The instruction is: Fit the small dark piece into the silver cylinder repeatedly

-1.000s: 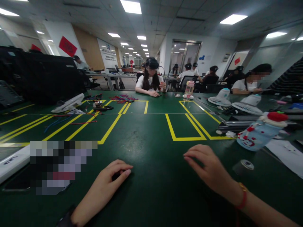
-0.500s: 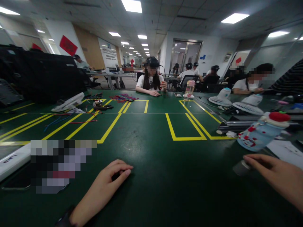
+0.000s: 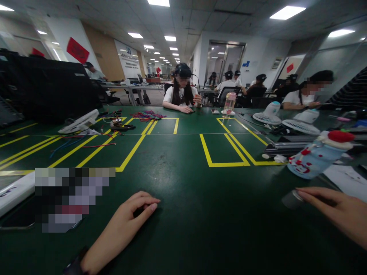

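Green table (image 3: pixel 177 214), small grey cylinder (image 3: pixel 293 199) at right hand (image 3: pixel 335 210)

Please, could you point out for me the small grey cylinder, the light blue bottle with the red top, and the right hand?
Grey cylinder (image 3: pixel 292 200): head view, on its side wall.
Light blue bottle (image 3: pixel 317 158): head view, on its body.
Right hand (image 3: pixel 342 208): head view, on its back.

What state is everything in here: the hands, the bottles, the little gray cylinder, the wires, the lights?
Left hand: on the table, fingers loosely curled, nothing visible held.
Right hand: fingertips at the cylinder's rim; grip unclear.
Gray cylinder: on the table.
Blue bottle: red-topped lid on.
Pink-lidded bottle: upright, lid on.
Colored wires: loose heap.
Ceiling lights: lit.
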Tool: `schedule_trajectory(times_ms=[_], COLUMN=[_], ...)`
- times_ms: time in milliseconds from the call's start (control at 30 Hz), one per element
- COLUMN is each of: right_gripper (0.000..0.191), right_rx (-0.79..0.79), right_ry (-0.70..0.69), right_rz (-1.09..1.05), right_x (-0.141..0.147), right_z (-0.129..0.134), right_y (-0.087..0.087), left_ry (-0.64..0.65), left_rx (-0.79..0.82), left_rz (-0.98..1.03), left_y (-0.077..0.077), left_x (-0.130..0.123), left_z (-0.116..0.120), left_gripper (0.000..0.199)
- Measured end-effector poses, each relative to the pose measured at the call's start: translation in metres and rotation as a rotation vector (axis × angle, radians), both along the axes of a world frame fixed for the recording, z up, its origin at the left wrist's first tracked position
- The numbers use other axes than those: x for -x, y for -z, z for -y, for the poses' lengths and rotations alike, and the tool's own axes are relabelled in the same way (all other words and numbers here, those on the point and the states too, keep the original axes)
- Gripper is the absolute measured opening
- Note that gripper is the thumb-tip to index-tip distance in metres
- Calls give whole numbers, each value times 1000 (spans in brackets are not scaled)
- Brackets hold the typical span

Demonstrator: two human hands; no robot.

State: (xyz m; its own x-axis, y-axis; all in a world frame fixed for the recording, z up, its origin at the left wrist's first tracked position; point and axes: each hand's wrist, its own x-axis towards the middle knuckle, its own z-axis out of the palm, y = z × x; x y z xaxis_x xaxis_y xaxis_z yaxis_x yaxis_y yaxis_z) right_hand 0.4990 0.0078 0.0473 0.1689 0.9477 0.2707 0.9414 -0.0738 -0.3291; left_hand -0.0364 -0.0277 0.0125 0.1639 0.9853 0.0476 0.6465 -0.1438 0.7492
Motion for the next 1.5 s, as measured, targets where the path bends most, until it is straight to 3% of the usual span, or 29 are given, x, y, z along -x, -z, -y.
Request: schedule_trajectory(times_ms=[100, 200, 267, 333, 400, 467, 600, 667, 733, 933, 1067, 1200, 1333, 1500], right_gripper=[38, 56, 60, 56, 51, 49, 49, 47, 45, 68, 58, 45, 36, 49], right_rx=[261, 345, 356, 268, 130, 39, 76, 72, 57, 124, 190, 194, 192, 136], right_ry=[41, 70, 89, 40, -125, -394, -897, -1018, -1058, -933, -879, -902, -904, -907], right_rz=[-109, -210, -188, -102, -28, -3, -61, -97, -146, -436, -512, -510, -476, -453], right_x=[1, 2, 7, 22, 52, 97, 202, 241, 261, 257, 257, 261, 257, 256], right_z=[3, 6, 7, 7, 5, 4, 4, 3, 0, -9, -10, -10, -10, -9], right_y=[-2, 3, 7, 8, 6, 2, -5, -2, 6, 39, 43, 36, 31, 39], left_ry=[0, 5, 3, 3, 4, 7, 15, 21, 25, 92, 194, 160, 80, 160], left_rx=[-1, -2, -6, -15, -18, -18, -24, -36, -53, -132, -185, -199, -163, -114], left_rz=[-6, -12, -14, -16, -18, -21, -52, -70, -81, -39, -8, 63, 60, -142], left_y=[0, -1, -2, -3, -4, -4, -5, -6, -7, -26, -38, -42, -36, -9], left_x=[0, 0, 0, -1, -3, -5, -8, -9, -12, -51, -80, -82, -68, -64], left_z=[0, 1, 2, 2, 2, 2, 3, 4, 4, -6, -19, -24, -24, -25], left_gripper=[26, 25, 25, 25, 25, 25, 25, 25, 24, 27, 19, 18, 18, 14])
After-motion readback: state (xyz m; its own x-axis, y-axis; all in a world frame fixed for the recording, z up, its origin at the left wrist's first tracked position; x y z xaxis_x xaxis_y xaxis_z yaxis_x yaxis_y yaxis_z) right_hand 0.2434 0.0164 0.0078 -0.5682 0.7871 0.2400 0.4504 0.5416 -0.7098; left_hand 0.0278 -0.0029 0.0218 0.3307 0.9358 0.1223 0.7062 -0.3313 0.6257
